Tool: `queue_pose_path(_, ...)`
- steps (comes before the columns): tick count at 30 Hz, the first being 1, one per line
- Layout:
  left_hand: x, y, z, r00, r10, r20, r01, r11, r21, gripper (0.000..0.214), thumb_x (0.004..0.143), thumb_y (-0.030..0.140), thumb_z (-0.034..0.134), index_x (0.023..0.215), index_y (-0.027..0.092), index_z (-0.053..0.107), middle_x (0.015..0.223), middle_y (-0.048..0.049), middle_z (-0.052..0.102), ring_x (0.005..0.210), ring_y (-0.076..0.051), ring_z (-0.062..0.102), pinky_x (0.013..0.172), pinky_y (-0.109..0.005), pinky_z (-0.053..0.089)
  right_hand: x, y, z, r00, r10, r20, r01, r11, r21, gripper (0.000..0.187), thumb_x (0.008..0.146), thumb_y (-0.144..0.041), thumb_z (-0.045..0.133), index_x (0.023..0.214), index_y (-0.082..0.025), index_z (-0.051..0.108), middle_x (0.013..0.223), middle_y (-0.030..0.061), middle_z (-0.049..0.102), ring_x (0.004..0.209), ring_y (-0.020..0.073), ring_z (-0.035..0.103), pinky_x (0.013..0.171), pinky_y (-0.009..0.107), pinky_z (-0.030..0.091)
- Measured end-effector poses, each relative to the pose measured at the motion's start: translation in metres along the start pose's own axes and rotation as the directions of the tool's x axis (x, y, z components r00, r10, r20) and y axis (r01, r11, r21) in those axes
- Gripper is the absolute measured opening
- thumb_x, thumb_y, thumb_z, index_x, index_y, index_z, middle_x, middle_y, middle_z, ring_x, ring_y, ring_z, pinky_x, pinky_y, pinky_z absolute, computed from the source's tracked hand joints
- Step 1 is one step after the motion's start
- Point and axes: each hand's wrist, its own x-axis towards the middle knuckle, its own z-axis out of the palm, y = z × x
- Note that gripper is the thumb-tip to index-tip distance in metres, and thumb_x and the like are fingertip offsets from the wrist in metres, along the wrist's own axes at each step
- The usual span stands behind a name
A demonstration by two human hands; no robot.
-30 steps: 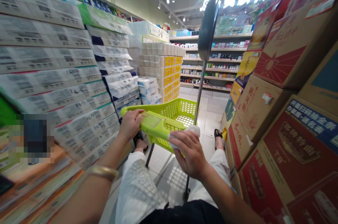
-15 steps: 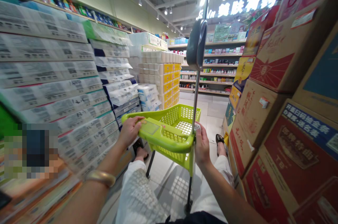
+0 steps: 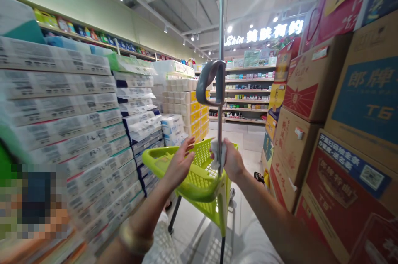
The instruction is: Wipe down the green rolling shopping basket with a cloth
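So your right hand (image 3: pixel 234 163) is clamped on a white cloth (image 3: pixel 217 152), pressed against the cart pole (image 3: pixel 220 118). Your left hand (image 3: pixel 181 165) is open, fingers spread, right at the green basket (image 3: pixel 153 159) rim.

Bare forearms (image 3: pixel 270 218), gold bangle (image 3: pixel 134 239) at the wrist of the left hand (image 3: pixel 179 165), white textured trousers (image 3: pixel 162 249)

Cart (image 3: pixel 202 185) between packs (image 3: pixel 77 131) and cartons (image 3: pixel 311 85)

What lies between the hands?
Head view: the wall of the green basket, then the pole and white cloth gripped by the right hand. The left hand is open.
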Motion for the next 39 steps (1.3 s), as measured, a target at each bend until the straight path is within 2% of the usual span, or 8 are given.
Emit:
queue_pose_path(6, -0.005, 0.032, 0.036, 0.982, -0.177, 0.058, 0.186, 0.904, -0.385, 0.054, 0.084, 0.027, 0.045, 0.138, 0.02, 0.04, 0.14, -0.012, 0.048, 0.128, -0.024, 0.047, 0.106, -0.044, 0.04, -0.063, 0.052, 0.004, 0.923, -0.383, -0.025, 0.347, 0.861, -0.373, 0.046, 0.097, -0.041, 0.034, 0.138, -0.024, 0.041, 0.137, 0.0059, 0.05, 0.128, 0.0187, 0.046, 0.103, 0.036, 0.043)
queue_pose_path(12, -0.014, 0.079, 0.04, 0.942, -0.29, 0.171, 0.274, 0.365, -0.889, 0.052, 0.085, 0.045, 0.052, 0.127, 0.015, 0.055, 0.134, -0.0082, 0.056, 0.13, -0.021, 0.045, 0.113, -0.029, 0.031, -0.056, 0.004, 0.045, 0.758, -0.597, 0.262, 0.637, 0.59, -0.497, 0.051, 0.098, -0.026, 0.026, 0.149, -0.027, 0.022, 0.157, -0.0012, 0.011, 0.144, 0.0226, 0.012, 0.118, 0.045, 0.02)
queue_pose_path(17, -0.013, 0.084, 0.027, 0.963, -0.253, 0.096, 0.178, 0.325, -0.929, 0.051, 0.082, 0.048, 0.054, 0.122, 0.017, 0.059, 0.121, -0.0071, 0.065, 0.125, -0.026, 0.05, 0.108, -0.036, 0.037, -0.014, -0.028, 0.076, 0.664, -0.725, 0.182, 0.716, 0.547, -0.435, 0.05, 0.095, -0.022, 0.035, 0.144, -0.03, 0.031, 0.154, 0.0022, 0.019, 0.139, 0.0232, 0.027, 0.115, 0.045, 0.027)
queue_pose_path(22, -0.01, 0.077, 0.018, 0.968, -0.249, -0.025, 0.096, 0.462, -0.882, 0.047, 0.081, 0.042, 0.056, 0.121, 0.018, 0.057, 0.117, -0.007, 0.066, 0.118, -0.025, 0.055, 0.103, -0.036, 0.039, -0.004, -0.028, 0.081, 0.819, -0.571, 0.057, 0.574, 0.809, -0.13, 0.057, 0.085, -0.026, 0.053, 0.137, -0.028, 0.03, 0.121, 0.0075, 0.054, 0.097, 0.0172, 0.059, 0.085, 0.034, 0.051)
queue_pose_path(26, -0.012, 0.071, 0.011, 0.958, -0.273, -0.091, 0.075, 0.543, -0.836, 0.053, 0.082, 0.046, 0.052, 0.129, 0.022, 0.049, 0.121, -0.0071, 0.063, 0.112, -0.022, 0.058, 0.096, -0.036, 0.043, -0.022, -0.004, 0.064, 0.964, -0.219, 0.151, 0.198, 0.97, 0.14, 0.039, 0.078, -0.026, 0.054, 0.116, -0.024, 0.046, 0.088, 0.0003, 0.061, 0.074, 0.0131, 0.059, 0.068, 0.026, 0.05)
queue_pose_path(31, -0.014, 0.061, 0.007, 0.942, -0.335, -0.011, 0.185, 0.546, -0.817, 0.053, 0.08, 0.047, 0.049, 0.126, 0.02, 0.051, 0.12, -0.0086, 0.063, 0.11, -0.023, 0.058, 0.092, -0.036, 0.045, -0.035, 0.021, 0.045, 0.965, 0.11, 0.238, -0.172, 0.95, 0.26, 0.022, 0.071, -0.026, 0.047, 0.091, -0.019, 0.053, 0.07, -0.0004, 0.061, 0.057, 0.0123, 0.055, 0.05, 0.022, 0.042)
queue_pose_path(34, -0.011, 0.065, 0.005, 0.952, -0.306, 0.018, 0.191, 0.546, -0.816, 0.053, 0.08, 0.045, 0.049, 0.126, 0.019, 0.052, 0.118, -0.009, 0.064, 0.109, -0.024, 0.058, 0.093, -0.038, 0.044, -0.025, -0.003, 0.051, 0.967, 0.084, 0.239, -0.162, 0.93, 0.331, 0.026, 0.069, -0.023, 0.05, 0.095, -0.02, 0.054, 0.072, -0.0013, 0.06, 0.06, 0.0125, 0.056, 0.053, 0.023, 0.045)
queue_pose_path(39, 0.0, 0.096, -0.017, 0.973, -0.11, -0.204, -0.096, 0.606, -0.789, 0.043, 0.083, 0.036, 0.05, 0.125, 0.026, 0.054, 0.126, -0.0045, 0.061, 0.121, -0.021, 0.052, 0.105, -0.038, 0.036, 0.013, -0.075, 0.078, 0.95, -0.21, 0.233, 0.13, 0.94, 0.316, 0.027, 0.079, -0.027, 0.052, 0.105, -0.025, 0.054, 0.083, -0.0019, 0.061, 0.074, 0.0131, 0.058, 0.063, 0.024, 0.049)
